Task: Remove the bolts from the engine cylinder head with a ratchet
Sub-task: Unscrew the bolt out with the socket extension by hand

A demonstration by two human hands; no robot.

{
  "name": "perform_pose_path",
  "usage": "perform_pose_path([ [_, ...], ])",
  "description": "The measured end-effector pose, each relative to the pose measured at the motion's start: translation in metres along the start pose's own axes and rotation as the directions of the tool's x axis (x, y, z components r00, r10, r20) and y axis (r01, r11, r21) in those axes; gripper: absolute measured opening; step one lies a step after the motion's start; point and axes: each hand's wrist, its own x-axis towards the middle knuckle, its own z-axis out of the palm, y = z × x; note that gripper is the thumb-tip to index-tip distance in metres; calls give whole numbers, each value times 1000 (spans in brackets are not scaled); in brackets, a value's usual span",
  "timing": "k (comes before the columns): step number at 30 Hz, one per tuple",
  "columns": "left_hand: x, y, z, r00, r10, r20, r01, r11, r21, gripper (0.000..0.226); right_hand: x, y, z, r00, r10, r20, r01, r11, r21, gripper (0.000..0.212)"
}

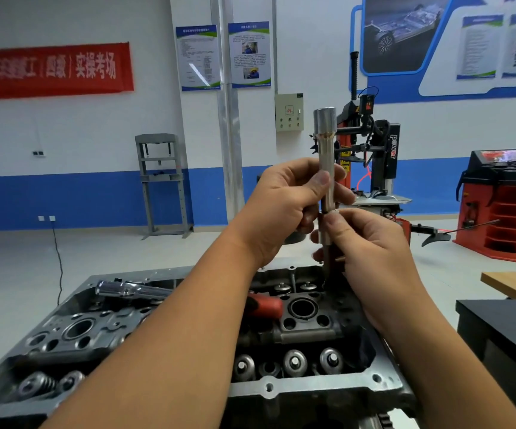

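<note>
- Your left hand (284, 209) is wrapped around the long socket (326, 156), thumb pressed against its side. It stands upright, wide end at the top, well above the cylinder head (306, 323). Holding it up at this height puts the joint where you can see it.
- Your right hand (371, 252) pinches the darker shaft just under the socket, which I take to be a bolt (327, 243). Its lower end points down towards the far right part of the head. The 2 hands meet at the joint, so my guess is you are pulling the bolt out of the socket, or seating it; I cannot tell which.
- The ratchet (132, 289) lies across the far left part of the head, untouched. Its chrome shaft runs behind your left forearm, and the red grip (266, 306) showing on the other side is probably its handle. Resting it on the casting frees both hands for the socket and keeps it within reach for the next bolt.
- The head sits right in front of you with valve springs (295, 362) along the near edge and 2 large round bores open on top. I cannot tell from here how many bolts remain.
- A likely snag: an oily bolt slipping from a fingertip pinch and dropping into the head.
</note>
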Motion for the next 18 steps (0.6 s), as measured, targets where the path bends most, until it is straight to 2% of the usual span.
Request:
perform_pose_path([
  [3, -1, 0, 0, 999, 24, -28, -23, 999, 23, 8, -1, -1, 0, 1000, 2, -25, 0, 998, 61, 13],
  [5, -2, 0, 0, 996, 51, -72, -48, 998, 44, 28, -2, -1, -1, 999, -15, -49, 17, 999, 46, 18],
  [7, -2, 0, -1, 996, 49, -75, -47, 998, 38, 33, -3, 0, -2, 998, -24, -59, 25, 999, 25, 17],
  [9, -1, 1, 0, 1000, 4, -6, -4, 1000, 3, 22, -2, 0, -2, 998, -24, -55, 24, 1000, 16, 11],
  [11, 0, 1, 0, 999, -30, 31, 31, 999, -20, 16, -1, 1, -1, 998, -22, -53, 22, 1000, 1, 13],
  [14, -2, 1, 1, 1000, -25, 4, 25, 1000, 18, 18, 0, 2, -1, 998, -9, -60, 11, 1000, 28, 20],
  [17, -4, 2, 1, 999, 30, -42, -27, 997, 72, 4, -1, 3, -2, 998, -30, -57, 32, 999, 36, 6],
  [18, -5, 3, 1, 997, 38, -71, -32, 996, 81, 15, -1, 3, -2, 997, -41, -64, 42, 999, 23, 9],
])
